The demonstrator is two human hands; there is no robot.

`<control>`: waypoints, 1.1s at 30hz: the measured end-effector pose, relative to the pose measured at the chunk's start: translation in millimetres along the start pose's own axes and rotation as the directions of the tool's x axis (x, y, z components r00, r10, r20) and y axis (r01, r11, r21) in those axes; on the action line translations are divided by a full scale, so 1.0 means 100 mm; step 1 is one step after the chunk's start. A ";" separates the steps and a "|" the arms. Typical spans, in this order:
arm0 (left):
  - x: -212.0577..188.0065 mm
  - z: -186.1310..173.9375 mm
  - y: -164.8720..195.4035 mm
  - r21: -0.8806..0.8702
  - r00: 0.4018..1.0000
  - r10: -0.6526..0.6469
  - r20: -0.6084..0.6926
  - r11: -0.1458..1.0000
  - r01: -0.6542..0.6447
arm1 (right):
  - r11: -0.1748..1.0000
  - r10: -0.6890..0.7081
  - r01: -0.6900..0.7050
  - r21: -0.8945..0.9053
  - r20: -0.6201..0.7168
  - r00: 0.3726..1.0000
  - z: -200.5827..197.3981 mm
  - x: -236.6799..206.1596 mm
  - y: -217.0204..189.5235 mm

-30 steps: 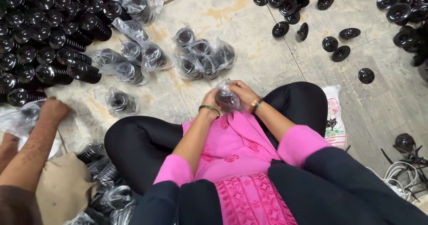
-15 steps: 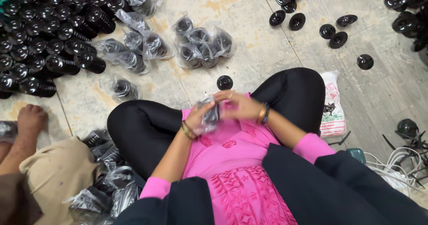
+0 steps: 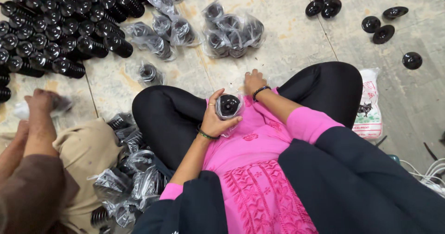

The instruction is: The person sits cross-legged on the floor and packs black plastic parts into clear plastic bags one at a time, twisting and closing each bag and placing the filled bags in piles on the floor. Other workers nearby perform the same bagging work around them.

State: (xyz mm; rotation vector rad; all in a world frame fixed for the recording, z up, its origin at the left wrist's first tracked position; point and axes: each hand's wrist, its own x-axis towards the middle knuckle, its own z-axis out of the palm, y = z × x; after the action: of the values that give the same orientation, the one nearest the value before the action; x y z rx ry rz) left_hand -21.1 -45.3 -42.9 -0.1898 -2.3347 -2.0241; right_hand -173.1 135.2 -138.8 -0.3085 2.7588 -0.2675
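Left hand [image 3: 218,116] now alone clamps the bagged black stack [image 3: 228,105]; right hand [image 3: 254,81] has let go, fingers loose on the lap.

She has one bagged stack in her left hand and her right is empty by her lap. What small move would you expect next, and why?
Probably the right hand comes back to the clear plastic bag of stacked black round parts. The left hand grips it alone above the pink lap, while the right rests open and empty at the knee.
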 end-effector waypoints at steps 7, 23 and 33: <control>-0.01 0.07 -0.02 -0.175 0.993 0.060 0.102 0.984 -0.042 | 0.982 0.096 -0.037 -0.183 0.327 0.940 -0.31 -0.16 0.03; -0.04 0.00 -0.02 -0.071 0.999 -0.022 0.040 0.997 0.025 | 0.986 0.081 -0.013 -0.164 0.417 0.905 -0.35 -0.01 0.07; -0.03 -0.02 -0.02 -0.031 0.998 -0.056 0.036 0.998 0.057 | 0.862 0.064 0.048 0.505 -0.203 0.977 -1.00 -0.22 0.70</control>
State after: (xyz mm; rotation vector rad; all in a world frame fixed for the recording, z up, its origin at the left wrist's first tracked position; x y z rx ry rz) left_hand -18.7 -47.6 -45.1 -0.1639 -2.3562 -2.1019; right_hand -201.7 222.1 -55.1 -0.1311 2.7550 -1.0600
